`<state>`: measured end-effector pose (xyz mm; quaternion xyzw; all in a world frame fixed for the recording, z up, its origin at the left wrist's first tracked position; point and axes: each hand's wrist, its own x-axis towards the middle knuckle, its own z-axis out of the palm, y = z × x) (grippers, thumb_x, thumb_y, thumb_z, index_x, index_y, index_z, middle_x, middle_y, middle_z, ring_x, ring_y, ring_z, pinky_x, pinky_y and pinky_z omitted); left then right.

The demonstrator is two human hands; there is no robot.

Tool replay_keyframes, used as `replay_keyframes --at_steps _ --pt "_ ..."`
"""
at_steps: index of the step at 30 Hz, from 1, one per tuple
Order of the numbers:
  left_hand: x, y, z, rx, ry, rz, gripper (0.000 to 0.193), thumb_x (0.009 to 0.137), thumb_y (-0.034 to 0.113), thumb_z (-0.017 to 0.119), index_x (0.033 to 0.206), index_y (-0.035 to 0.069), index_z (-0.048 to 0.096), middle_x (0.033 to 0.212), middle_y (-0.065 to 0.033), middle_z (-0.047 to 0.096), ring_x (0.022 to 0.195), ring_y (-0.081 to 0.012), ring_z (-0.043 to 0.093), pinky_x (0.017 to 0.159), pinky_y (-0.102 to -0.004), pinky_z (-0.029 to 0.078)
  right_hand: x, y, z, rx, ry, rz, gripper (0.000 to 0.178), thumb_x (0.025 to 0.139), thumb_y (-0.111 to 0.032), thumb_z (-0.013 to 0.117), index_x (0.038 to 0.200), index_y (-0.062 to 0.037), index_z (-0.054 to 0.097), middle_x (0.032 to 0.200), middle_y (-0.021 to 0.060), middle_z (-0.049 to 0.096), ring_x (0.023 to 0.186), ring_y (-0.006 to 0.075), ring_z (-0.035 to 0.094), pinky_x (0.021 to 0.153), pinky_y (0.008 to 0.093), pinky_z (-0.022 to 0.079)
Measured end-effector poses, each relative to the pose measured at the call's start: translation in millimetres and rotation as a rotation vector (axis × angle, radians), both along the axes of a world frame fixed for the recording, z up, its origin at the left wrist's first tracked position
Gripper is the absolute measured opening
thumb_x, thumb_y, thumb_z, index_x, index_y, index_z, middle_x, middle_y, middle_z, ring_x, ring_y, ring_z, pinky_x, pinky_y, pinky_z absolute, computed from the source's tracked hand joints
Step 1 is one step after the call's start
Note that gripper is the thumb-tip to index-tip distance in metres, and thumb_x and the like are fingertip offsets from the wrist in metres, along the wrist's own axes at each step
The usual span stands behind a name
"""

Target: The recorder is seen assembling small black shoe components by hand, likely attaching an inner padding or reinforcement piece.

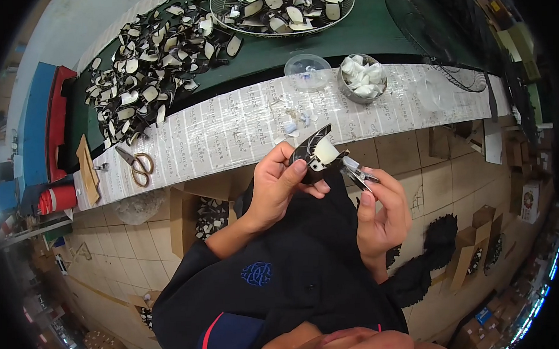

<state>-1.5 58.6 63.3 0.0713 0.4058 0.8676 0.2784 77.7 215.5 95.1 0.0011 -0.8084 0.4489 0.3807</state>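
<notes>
In front of my chest, at the table's near edge, my left hand [275,186] is closed around a black shoe upper [326,151] with a cream lining. Thumb and fingers pinch it from its lower left side. My right hand [386,218] grips what look like small metal snips [362,174], their tip at the right end of the shoe upper. Something small and white shows by the snips; I cannot make out whether it is separate. The palm side of my right fingers is partly hidden.
Many black and cream shoe uppers [150,68] are heaped at left; more fill a wire basket [348,14]. Scissors [137,166] lie near the table's left end. A metal bowl [344,87] of white wads stands beside a clear plastic lid [295,66]. Cardboard boxes [183,223] sit below.
</notes>
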Motion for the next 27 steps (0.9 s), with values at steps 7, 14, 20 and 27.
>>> replay_keyframes --at_steps 7,14,20,27 --pt "-5 -3 3 -0.012 -0.019 0.012 0.019 0.096 0.018 0.053 0.092 0.001 0.045 0.089 -0.0172 0.064 0.077 -0.0228 0.068 0.064 -0.0310 0.059 -13 -10 4 0.072 -0.019 0.048 0.017 0.079 0.003 0.067 0.095 0.0052 0.061 0.097 0.0207 0.065 0.074 0.0261 0.063 0.065 0.0312 0.051" --pt "-8 -3 0 -0.003 -0.011 0.036 0.019 0.096 0.018 0.053 0.093 0.001 0.045 0.089 -0.0168 0.064 0.077 -0.0227 0.068 0.065 -0.0311 0.059 -22 -12 -1 0.101 -0.037 0.071 0.019 0.078 0.004 0.067 0.095 0.0045 0.061 0.097 0.0195 0.065 0.074 0.0262 0.062 0.064 0.0315 0.051" --pt "-10 -2 0 -0.065 -0.008 0.059 0.023 0.096 0.025 0.053 0.093 0.004 0.045 0.088 -0.0170 0.064 0.073 -0.0229 0.067 0.059 -0.0308 0.059 -27 -10 -2 0.112 -0.042 -0.011 0.018 0.078 0.004 0.067 0.095 0.0042 0.061 0.096 0.0191 0.065 0.073 0.0261 0.062 0.065 0.0315 0.051" --pt "-11 -1 0 -0.072 -0.022 0.063 0.024 0.096 0.027 0.052 0.094 0.003 0.046 0.089 -0.0162 0.064 0.072 -0.0219 0.067 0.059 -0.0300 0.059 -29 -10 -2 0.109 -0.026 0.044 0.019 0.077 0.004 0.067 0.094 0.0039 0.061 0.096 0.0185 0.065 0.073 0.0260 0.061 0.064 0.0313 0.050"
